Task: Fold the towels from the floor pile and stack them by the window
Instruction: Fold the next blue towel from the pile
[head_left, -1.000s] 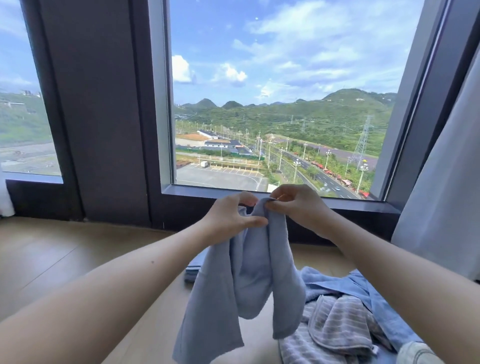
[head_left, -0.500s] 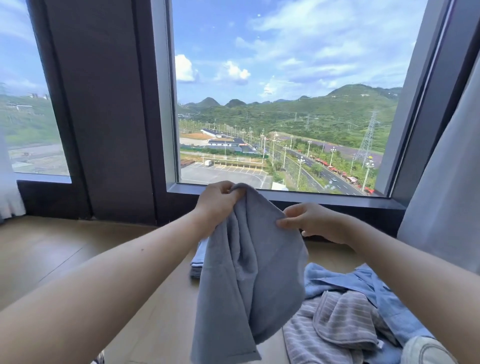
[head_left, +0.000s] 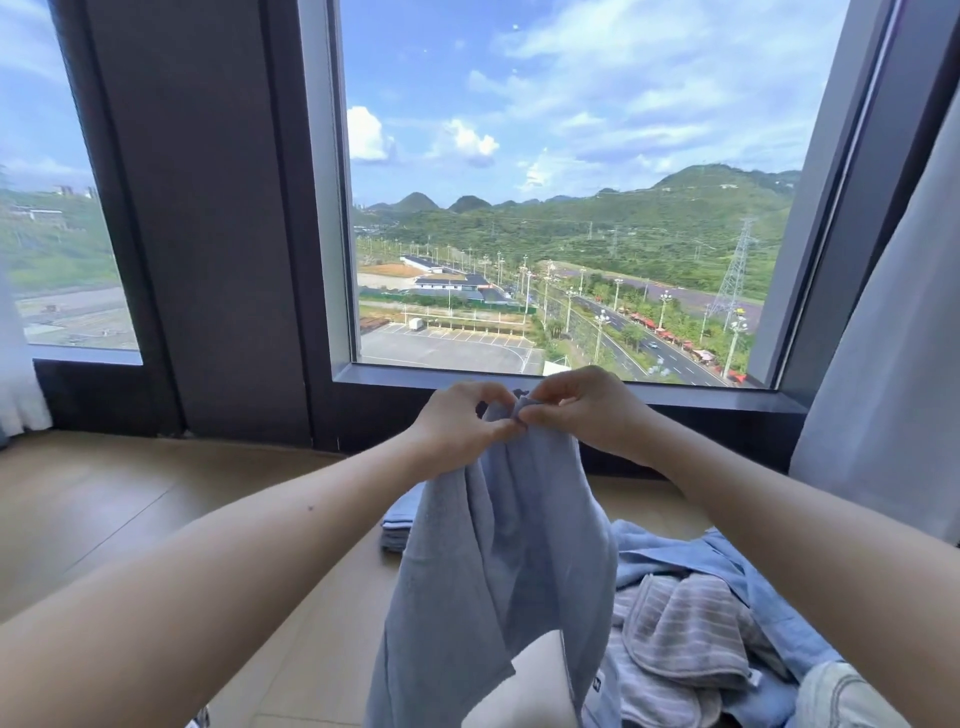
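Note:
A light blue towel (head_left: 498, 561) hangs in front of me, held up at its top edge. My left hand (head_left: 462, 426) pinches that edge, and my right hand (head_left: 582, 410) pinches it right beside the left, fingertips nearly touching. Behind the hanging towel, a small stack of folded blue towels (head_left: 400, 525) lies on the floor near the window (head_left: 550, 208); most of it is hidden. The floor pile (head_left: 696, 623) at lower right holds a grey striped towel (head_left: 685, 629) lying on crumpled blue cloth.
Wooden floor (head_left: 130, 509) stretches to the left. A dark window sill (head_left: 571, 387) runs just behind my hands. A pale curtain (head_left: 893, 364) hangs at the right, and another curtain (head_left: 21, 395) shows at the far left edge.
My right hand rose from lower on the towel's right edge and met my left hand at the top. The towel hangs narrower now, both hands pinching together.

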